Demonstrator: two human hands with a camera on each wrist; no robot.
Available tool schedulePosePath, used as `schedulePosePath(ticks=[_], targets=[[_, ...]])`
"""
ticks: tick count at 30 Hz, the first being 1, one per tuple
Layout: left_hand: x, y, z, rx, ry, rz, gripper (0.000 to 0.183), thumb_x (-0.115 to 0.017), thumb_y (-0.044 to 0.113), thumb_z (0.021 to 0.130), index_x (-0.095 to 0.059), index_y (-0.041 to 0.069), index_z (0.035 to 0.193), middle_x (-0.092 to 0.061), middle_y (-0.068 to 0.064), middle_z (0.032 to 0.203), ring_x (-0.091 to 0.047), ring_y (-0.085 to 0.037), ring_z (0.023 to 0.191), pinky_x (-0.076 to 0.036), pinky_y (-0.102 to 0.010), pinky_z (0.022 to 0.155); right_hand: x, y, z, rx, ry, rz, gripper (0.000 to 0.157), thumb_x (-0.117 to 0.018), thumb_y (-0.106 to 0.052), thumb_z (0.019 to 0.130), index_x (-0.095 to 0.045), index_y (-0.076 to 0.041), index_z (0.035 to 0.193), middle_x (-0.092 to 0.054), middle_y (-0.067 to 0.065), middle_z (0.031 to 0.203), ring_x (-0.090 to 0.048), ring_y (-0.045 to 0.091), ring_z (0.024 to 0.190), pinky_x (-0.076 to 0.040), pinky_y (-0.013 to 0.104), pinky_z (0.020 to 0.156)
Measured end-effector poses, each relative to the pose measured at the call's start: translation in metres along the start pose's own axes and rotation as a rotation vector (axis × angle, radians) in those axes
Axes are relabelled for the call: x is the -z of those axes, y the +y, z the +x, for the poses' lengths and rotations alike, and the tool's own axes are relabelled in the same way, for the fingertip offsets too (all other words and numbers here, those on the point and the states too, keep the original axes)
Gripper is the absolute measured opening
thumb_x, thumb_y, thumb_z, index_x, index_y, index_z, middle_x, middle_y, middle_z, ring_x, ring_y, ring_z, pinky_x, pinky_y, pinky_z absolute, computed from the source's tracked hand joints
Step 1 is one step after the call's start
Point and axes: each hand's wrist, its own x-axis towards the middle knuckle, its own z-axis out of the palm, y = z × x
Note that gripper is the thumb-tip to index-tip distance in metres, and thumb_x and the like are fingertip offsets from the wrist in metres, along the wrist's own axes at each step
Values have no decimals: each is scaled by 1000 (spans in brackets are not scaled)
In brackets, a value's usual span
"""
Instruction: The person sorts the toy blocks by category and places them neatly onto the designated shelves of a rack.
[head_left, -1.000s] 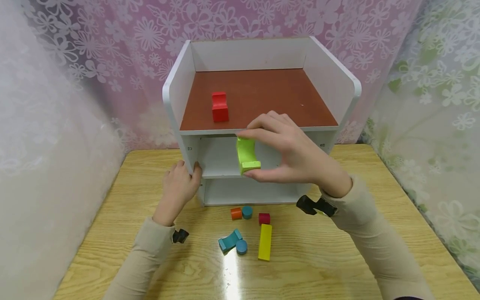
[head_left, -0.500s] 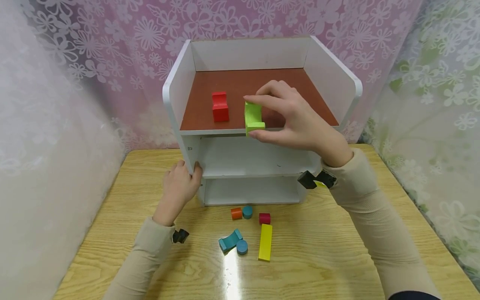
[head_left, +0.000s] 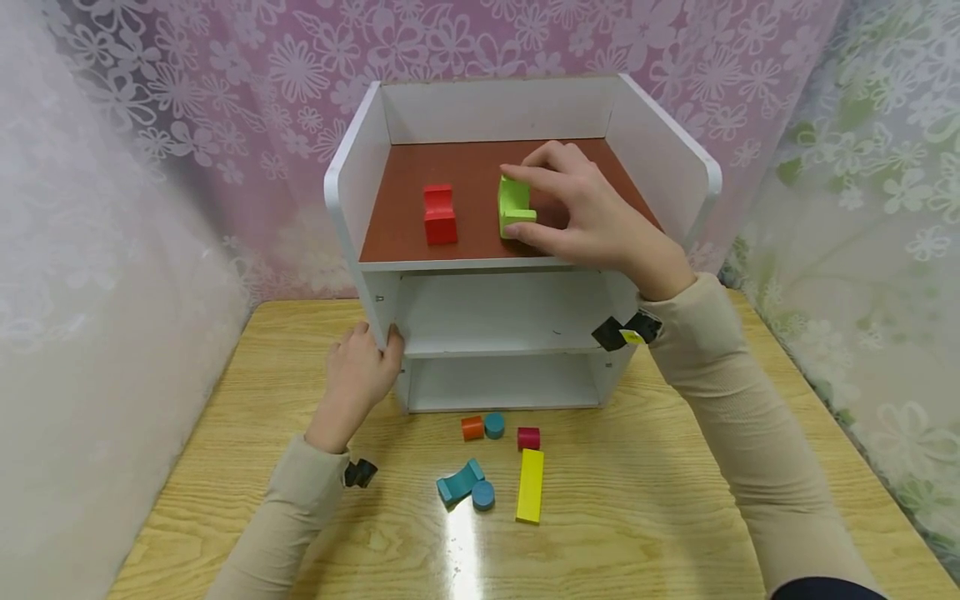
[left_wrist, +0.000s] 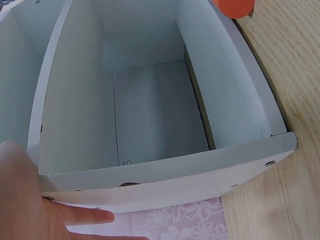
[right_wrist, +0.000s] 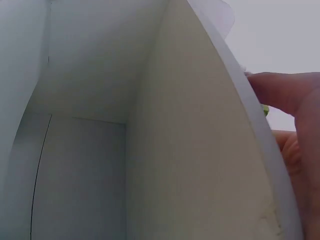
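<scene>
One red notched block (head_left: 440,223) seems placed — the right hand (head_left: 596,221) pinches a lime-green notched block (head_left: 513,197) nearby, the left hand (head_left: 358,371) grips the white shelf unit (head_left: 502,312) — six coloured blocks (head_left: 529,487) remain below.

No text, label, brand, number or sign can be read in any view. The small yellow patch (head_left: 632,337) on the black wrist mount (head_left: 611,335), just below the right hand (head_left: 588,212), shows no legible characters.
</scene>
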Motion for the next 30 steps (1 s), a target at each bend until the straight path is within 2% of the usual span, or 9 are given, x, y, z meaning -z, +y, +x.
schedulePosePath(ticks=[8, 21, 26, 30], targets=[[-1, -2, 0, 3, 0, 9, 55, -28, 41, 103, -61, 4, 126, -62, -18, 104, -60, -38, 91, -44, -54, 75, 0, 3, 3, -63, -60, -62, 56, -74, -25, 88, -59, -2, 137, -55, 13, 117, -44, 30, 111, -31, 47, 84], [-1, 0, 0, 3, 7, 9, 53, -30, 40, 103, -63, 4, 123, -63, -17, 102, -60, -37, 90, -45, -53, 73, 2, 4, 2, -84, -101, -80, 57, -73, -29, 89, -57, -5, 139, -55, 12, 119, -44, 29, 109, -32, 47, 83], [-1, -1, 0, 6, 10, 14, 53, -30, 40, 103, -63, 3, 122, -63, -18, 101, -60, -37, 89, -45, -53, 73, 2, 3, 2, -85, -95, -83, 61, -73, -31, 88, -55, -8, 141, -54, 12, 123, -44, 29, 113, -32, 49, 87], [-1, -1, 1, 3, 10, 12, 53, -30, 40, 103, -63, 3, 121, -62, -18, 100, -60, -38, 89, -45, -54, 74, 3, 0, 0, -36, -25, -77, 60, -74, -30, 87, -56, -8, 140, -53, 14, 124, -44, 30, 116, -33, 48, 92]])
